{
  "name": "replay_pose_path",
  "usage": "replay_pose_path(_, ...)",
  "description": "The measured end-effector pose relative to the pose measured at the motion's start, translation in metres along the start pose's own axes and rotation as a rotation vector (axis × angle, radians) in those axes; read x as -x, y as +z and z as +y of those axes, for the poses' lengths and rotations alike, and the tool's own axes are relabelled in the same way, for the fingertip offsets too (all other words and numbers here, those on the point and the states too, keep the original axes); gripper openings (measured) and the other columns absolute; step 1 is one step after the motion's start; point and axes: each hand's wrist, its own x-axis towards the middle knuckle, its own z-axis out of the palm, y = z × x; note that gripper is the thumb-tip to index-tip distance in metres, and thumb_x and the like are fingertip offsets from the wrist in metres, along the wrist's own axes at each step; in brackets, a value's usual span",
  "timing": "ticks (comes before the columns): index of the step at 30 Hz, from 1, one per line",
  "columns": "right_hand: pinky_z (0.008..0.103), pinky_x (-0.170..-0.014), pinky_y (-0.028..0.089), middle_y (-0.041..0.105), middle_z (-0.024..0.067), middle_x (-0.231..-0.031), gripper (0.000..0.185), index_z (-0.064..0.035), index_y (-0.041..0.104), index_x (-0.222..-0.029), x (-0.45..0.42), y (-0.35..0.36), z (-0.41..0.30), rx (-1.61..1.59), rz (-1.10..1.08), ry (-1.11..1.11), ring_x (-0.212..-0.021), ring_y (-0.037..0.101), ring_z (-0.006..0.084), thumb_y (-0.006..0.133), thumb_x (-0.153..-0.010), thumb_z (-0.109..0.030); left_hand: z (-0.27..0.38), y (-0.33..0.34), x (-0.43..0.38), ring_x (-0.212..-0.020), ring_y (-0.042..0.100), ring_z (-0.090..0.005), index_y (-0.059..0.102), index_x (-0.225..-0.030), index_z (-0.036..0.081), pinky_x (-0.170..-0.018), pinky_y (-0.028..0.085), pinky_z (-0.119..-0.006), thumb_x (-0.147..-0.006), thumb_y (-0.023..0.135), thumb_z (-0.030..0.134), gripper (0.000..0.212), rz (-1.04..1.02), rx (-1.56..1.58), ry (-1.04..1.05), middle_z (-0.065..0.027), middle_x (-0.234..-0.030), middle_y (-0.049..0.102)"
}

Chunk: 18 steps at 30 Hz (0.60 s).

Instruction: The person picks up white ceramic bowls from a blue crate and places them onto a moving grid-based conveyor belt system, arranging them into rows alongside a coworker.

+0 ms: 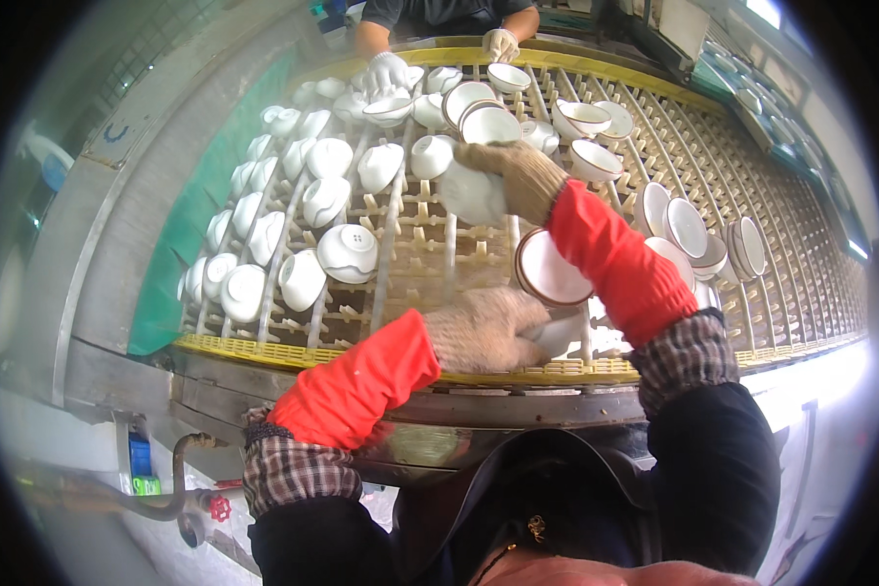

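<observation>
My left hand (491, 329), in a tan knit glove and red sleeve cover, grips a white bowl (559, 333) near the front edge of the pegged conveyor belt (417, 278). Farther in, my right hand (520, 176), gloved alike, has hold of a white bowl (472, 192), which is blurred and partly covered by the fingers. Between my hands lies a tilted stack of brown-rimmed bowls (553, 267), partly behind my right sleeve. Just beyond my right hand leans another stack of rimmed bowls (491, 126).
Several bowls sit face down on the left side of the belt (348, 253). More rimmed bowls (685, 227) lie at right. Across the belt, a co-worker's white-gloved hand (387, 77) touches bowls; the other (500, 45) rests by the yellow far edge. A green curtain (212, 212) hangs at left.
</observation>
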Motion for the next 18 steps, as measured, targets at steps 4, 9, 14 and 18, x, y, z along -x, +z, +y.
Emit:
replay_pose_path(4, 0.0410, -0.083, 0.064, 0.080, 0.0155, -0.107, 0.043, -0.0054, 0.073, -0.136, -0.016, -0.008, 0.010, 0.895, 0.020, -0.561, -0.094, 0.078, 0.0238, 0.076, -0.107, -0.036, -0.011, -0.016, 0.015, -0.122, 0.074, -0.0203, 0.080, -0.136, 0.005, -0.108, 0.058, -0.037, -0.101, 0.079, 0.030, 0.043, 0.221, 0.339, -0.029, -0.0104, -0.132, 0.081)
replay_pose_path(9, 0.0434, -0.080, 0.061, 0.078, 0.0191, -0.094, 0.033, -0.0074, 0.079, -0.118, 0.031, -0.013, 0.008, 0.510, 0.321, -0.079, -0.089, 0.078, 0.0328, 0.072, -0.105, -0.037, -0.073, -0.052, 0.053, -0.114, 0.076, -0.0307, 0.081, -0.127, 0.008, -0.106, 0.057, -0.043, -0.100, 0.082, 0.035, 0.039, 0.419, 0.201, -0.457, -0.0125, -0.122, 0.082)
replay_pose_path(14, 0.0552, -0.095, 0.059, 0.079, 0.0287, -0.118, 0.065, -0.0067, 0.071, -0.138, 0.060, -0.114, 0.069, 1.008, 0.418, 0.117, -0.109, 0.077, 0.0465, 0.080, -0.094, -0.054, -0.074, -0.037, 0.020, -0.112, 0.072, -0.0371, 0.070, -0.139, 0.010, -0.101, 0.056, -0.052, -0.086, 0.091, 0.036, 0.063, 0.731, -0.603, -0.259, -0.0157, -0.116, 0.079)
replay_pose_path(18, 0.0559, -0.093, 0.061, 0.081, 0.0258, -0.105, 0.043, -0.0044, 0.085, -0.108, 0.050, -0.129, 0.101, 1.151, 0.122, 0.318, -0.098, 0.079, 0.0451, 0.076, -0.097, -0.045, -0.027, -0.008, -0.033, -0.121, 0.068, -0.0372, 0.072, -0.126, 0.006, -0.126, 0.045, -0.054, -0.080, 0.091, 0.041, 0.061, 0.589, -0.812, 0.357, -0.0167, -0.125, 0.074)
